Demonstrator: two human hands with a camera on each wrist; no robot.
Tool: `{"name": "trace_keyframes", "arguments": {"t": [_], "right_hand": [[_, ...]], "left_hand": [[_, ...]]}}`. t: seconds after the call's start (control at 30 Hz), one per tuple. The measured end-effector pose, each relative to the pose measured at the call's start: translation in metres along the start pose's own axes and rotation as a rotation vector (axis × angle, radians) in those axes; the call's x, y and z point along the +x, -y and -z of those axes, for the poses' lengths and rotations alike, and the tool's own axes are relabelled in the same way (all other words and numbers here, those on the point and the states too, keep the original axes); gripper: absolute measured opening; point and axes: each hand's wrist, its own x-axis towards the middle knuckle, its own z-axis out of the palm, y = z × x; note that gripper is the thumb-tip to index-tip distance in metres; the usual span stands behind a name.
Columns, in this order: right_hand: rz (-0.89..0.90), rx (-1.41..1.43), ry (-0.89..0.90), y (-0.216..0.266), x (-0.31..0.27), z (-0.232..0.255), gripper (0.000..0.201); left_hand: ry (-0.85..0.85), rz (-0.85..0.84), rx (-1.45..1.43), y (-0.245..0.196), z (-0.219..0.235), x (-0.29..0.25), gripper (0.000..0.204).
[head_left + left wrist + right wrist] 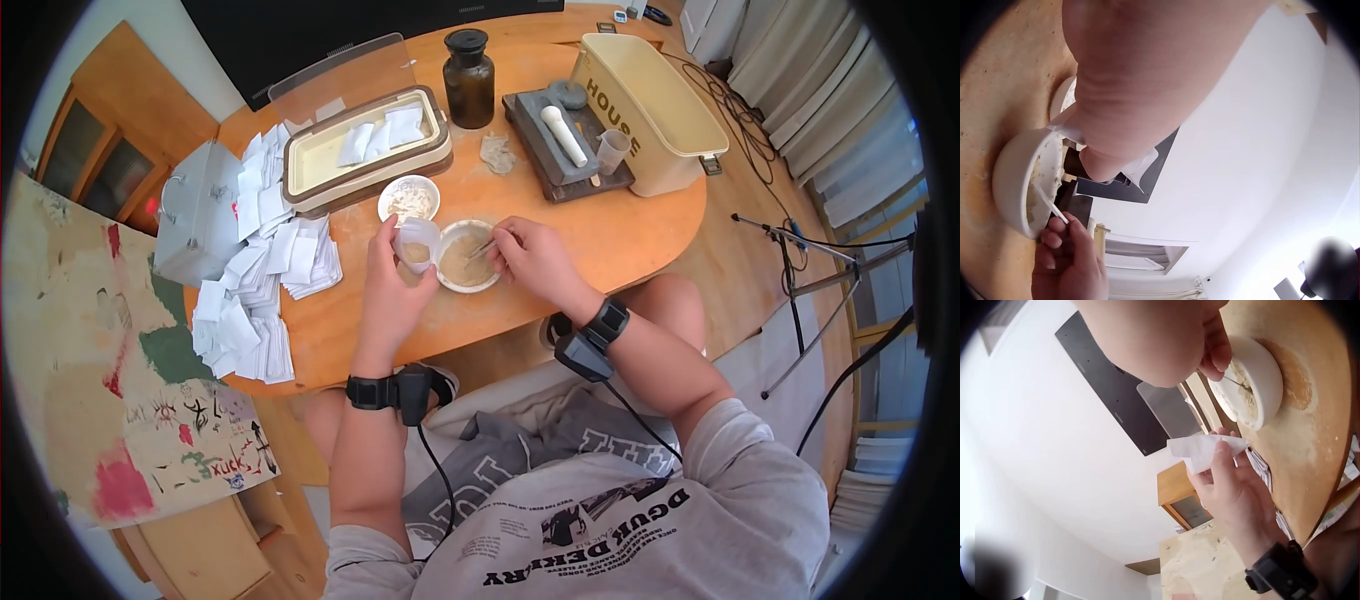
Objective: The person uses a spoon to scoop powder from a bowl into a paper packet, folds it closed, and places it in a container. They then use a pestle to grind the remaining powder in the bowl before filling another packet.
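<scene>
My left hand (392, 295) holds a small white paper packet (418, 236) upright by its sides, its mouth spread; some tan powder shows inside. Just right of it stands a white bowl (470, 289) with tan powder in it. The right hand (540, 262) pinches the handle of a thin metal spoon (482, 249), whose tip dips into that bowl. In the right wrist view the packet (1200, 452) flares out above the left thumb, close beside the bowl (1267, 381). A second white bowl (408, 184), holding pale flaky bits, stands just behind the packet.
Piles of folded white packets (265, 270) lie at the left beside a metal case (200, 215). Behind are a lidded cream box (320, 180) with packets and a dark jar (469, 85). A pestle (563, 135), plastic cup (613, 150) and cream bin (650, 110) stand right.
</scene>
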Motion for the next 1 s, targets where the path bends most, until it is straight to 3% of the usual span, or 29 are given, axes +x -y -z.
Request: {"name": "trace_keyframes", "arguments": {"t": [0.07, 0.17, 0.6, 0.7, 0.8, 0.87, 1.0], "right_hand": [[-0.144, 0.211, 0.02, 0.001, 0.002, -0.001, 0.024], [-0.199, 0.3, -0.017, 0.0, 0.003, 0.003, 0.023], [-0.127, 0.411, -0.134, 0.018, 0.008, 0.033, 0.019], [-0.066, 0.435, -0.179, 0.035, 0.005, 0.032, 0.02], [0.076, 0.214, -0.147, 0.046, -0.009, 0.016, 0.018], [0.426, -0.133, -0.153, 0.053, -0.017, 0.011, 0.015], [0.385, -0.157, -0.276, 0.044, -0.017, 0.022, 0.013]], "left_hand": [[0.024, -0.013, 0.064, -0.003, 0.001, -0.001, 0.074], [0.036, -0.016, 0.13, -0.005, 0.003, -0.001, 0.072], [0.051, -0.064, 0.299, -0.01, 0.004, -0.002, 0.066], [0.095, -0.042, 0.296, -0.014, 0.002, -0.002, 0.066], [0.101, -0.057, 0.314, -0.013, -0.004, -0.002, 0.066], [0.078, -0.075, 0.319, -0.012, -0.005, -0.002, 0.066], [-0.023, -0.05, 0.283, -0.01, -0.003, -0.002, 0.064]]}}
